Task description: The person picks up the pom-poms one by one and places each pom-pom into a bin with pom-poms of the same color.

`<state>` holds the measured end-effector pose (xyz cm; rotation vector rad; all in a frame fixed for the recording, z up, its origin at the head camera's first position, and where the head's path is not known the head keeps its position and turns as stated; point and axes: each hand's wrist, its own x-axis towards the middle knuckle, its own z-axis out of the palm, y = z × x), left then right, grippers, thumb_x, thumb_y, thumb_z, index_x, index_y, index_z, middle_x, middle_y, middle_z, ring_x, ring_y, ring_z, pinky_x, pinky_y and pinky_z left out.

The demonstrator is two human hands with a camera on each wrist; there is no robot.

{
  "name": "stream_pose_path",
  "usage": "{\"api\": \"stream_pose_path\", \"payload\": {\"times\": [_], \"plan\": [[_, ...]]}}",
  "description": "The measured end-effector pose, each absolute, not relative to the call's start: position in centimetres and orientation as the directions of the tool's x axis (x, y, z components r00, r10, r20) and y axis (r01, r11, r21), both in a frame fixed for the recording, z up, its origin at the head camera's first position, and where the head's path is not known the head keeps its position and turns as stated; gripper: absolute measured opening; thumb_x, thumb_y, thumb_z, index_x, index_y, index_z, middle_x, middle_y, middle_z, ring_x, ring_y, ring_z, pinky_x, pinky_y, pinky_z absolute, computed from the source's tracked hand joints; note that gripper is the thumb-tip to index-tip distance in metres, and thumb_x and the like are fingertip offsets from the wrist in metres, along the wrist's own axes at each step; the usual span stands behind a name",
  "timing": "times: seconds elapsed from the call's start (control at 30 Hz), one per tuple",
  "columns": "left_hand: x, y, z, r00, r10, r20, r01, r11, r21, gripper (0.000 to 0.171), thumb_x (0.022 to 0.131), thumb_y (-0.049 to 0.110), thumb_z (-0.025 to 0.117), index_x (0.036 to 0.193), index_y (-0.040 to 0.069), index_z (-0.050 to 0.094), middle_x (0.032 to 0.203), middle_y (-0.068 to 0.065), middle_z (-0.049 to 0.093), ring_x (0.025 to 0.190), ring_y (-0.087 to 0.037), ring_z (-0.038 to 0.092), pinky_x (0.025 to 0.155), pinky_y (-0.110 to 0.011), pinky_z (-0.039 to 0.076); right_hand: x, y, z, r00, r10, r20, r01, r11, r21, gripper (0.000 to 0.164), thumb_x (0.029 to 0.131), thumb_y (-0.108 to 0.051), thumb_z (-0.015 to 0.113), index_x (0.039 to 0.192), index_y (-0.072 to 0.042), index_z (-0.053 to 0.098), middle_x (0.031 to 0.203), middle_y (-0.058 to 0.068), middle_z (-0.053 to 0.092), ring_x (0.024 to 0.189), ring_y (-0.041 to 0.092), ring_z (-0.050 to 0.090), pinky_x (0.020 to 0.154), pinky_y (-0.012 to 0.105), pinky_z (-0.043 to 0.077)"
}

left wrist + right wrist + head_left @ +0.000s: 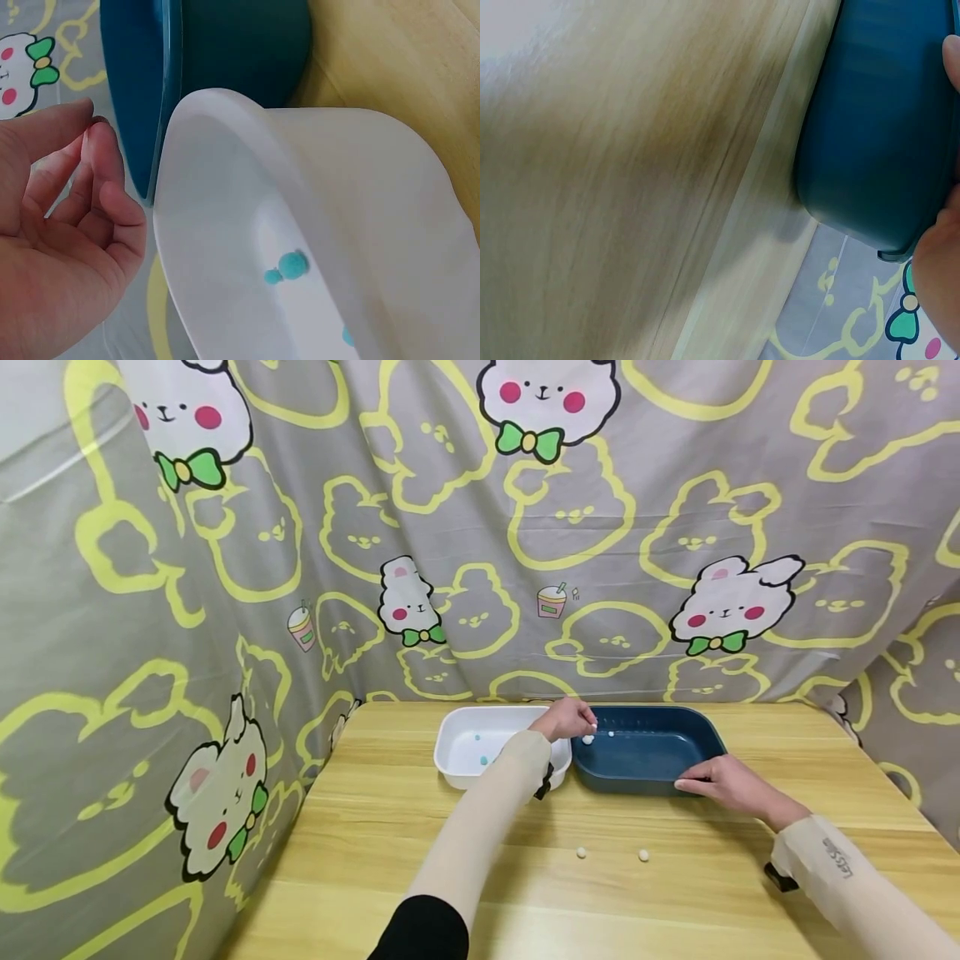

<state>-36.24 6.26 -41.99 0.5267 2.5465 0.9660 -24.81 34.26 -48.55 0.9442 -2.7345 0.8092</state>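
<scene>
Above the left end of the dark blue basin [645,787], my left hand [567,718] pinches with thumb and forefinger. A small white pom-pom shows at its fingertips in the head view; in the left wrist view the fingertips [97,124] hide it. Another white pom-pom [588,740] is just below the hand, and a smaller white one [611,734] lies inside the basin. My right hand [731,785] grips the basin's front right rim, its thumb against the outer wall. To the left stands the white basin [217,105], with several teal pom-poms [293,265] in it.
Two white pom-poms, one to the left [581,852] and one to the right [643,855], lie on the wooden table [375,827] in front of the basins. A patterned curtain [465,527] hangs behind the table and along its left side.
</scene>
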Motion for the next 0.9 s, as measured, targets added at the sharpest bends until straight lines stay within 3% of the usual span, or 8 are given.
{"api": "stream_pose_path", "payload": {"times": [0.27, 0.47, 0.9], "plan": [[-35.6, 5.6, -41.5, -0.874, 0.458, -0.161, 0.234, 0.687, 0.688, 0.017, 0.089, 0.014, 0.066, 0.105, 0.007, 0.067, 0.09, 0.003, 0.061, 0.083, -0.013, 0.056, 0.073, -0.028, 0.046, -24.9, 34.1, -48.7, -0.787, -0.534, 0.309, -0.616, 0.656, -0.436, 0.012, 0.089, -0.019, 0.066, 0.087, -0.012, 0.076, 0.081, -0.004, 0.071, 0.072, -0.001, 0.06, 0.059, 0.024, 0.05], [-35.3, 4.6, -41.2, -0.862, 0.486, -0.143, 0.247, 0.65, 0.718, 0.016, 0.089, 0.013, 0.066, 0.103, 0.007, 0.067, 0.091, 0.004, 0.06, 0.082, -0.012, 0.055, 0.072, -0.028, 0.046, -24.7, 34.1, -48.5, -0.795, -0.522, 0.309, -0.607, 0.669, -0.429, 0.011, 0.089, -0.018, 0.067, 0.087, -0.012, 0.076, 0.081, -0.006, 0.071, 0.072, -0.001, 0.061, 0.06, 0.025, 0.05], [-32.4, 1.2, -41.1, -0.775, 0.622, -0.116, 0.354, 0.578, 0.735, 0.011, 0.088, 0.009, 0.067, 0.098, 0.004, 0.067, 0.085, 0.003, 0.066, 0.081, -0.008, 0.059, 0.072, -0.021, 0.047, -24.7, 34.1, -48.4, -0.816, -0.511, 0.271, -0.578, 0.703, -0.415, 0.015, 0.089, -0.022, 0.066, 0.088, -0.011, 0.076, 0.082, -0.011, 0.07, 0.074, -0.001, 0.061, 0.061, 0.025, 0.051]]}}
